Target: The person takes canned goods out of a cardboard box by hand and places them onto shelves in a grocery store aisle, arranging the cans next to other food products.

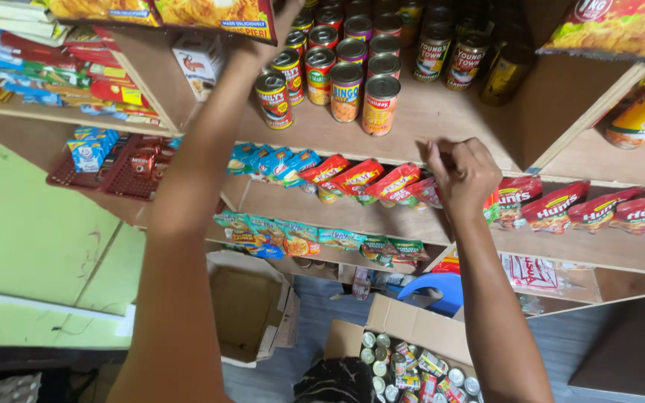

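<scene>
Reaching upward, the left hand point(281, 19) is at the top edge of the head view, by the noodle packs point(166, 13) that hang there; its fingers are cut off by the frame, so whether it grips anything cannot be told; the left forearm crosses in front of the wooden shelf point(442, 119); the right hand point(463, 173) is at the front lip of that shelf, fingers curled and pinched together at the top of a red sachet point(421, 192) in the hanging row; the sachet sits just beside further red sachets point(360, 179), with blue sachets point(274, 163) to their left; upright tin cans point(345, 89) stand in ranks on the shelf above the row, near the right hand but apart from it; lower down, an open cardboard box point(412, 328) holds more small cans point(404, 369); a second, open carton point(251, 310) lies on the floor beside it.
</scene>
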